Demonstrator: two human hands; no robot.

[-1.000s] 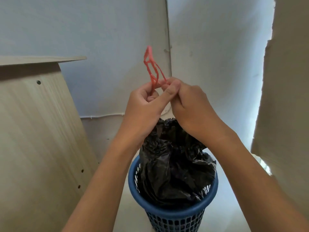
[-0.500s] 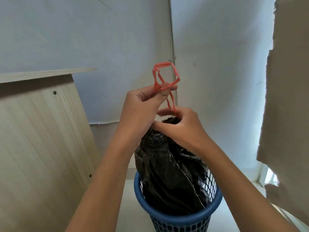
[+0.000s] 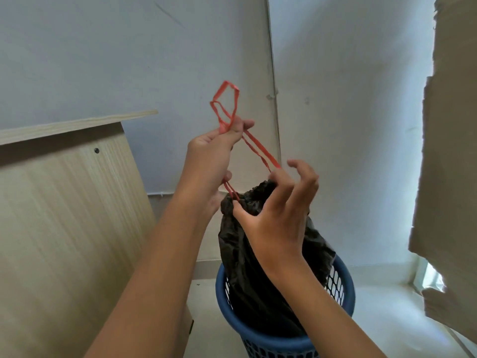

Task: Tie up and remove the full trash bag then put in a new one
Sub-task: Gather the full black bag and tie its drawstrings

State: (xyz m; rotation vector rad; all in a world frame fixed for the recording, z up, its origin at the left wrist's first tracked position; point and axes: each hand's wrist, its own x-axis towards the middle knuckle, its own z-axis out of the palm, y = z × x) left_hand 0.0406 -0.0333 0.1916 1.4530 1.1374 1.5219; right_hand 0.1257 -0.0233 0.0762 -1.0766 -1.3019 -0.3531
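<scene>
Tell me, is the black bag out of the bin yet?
Still in: the black bag has its lower part inside the blue bin, its neck gathered above.

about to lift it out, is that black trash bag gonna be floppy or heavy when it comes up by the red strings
Probably floppy: the black trash bag is crinkled thin film, gathered at the neck. It likely sags below the red drawstring pinched in the left hand. Weight is hard to judge; it looks slim inside the blue mesh bin, so probably light.
</scene>
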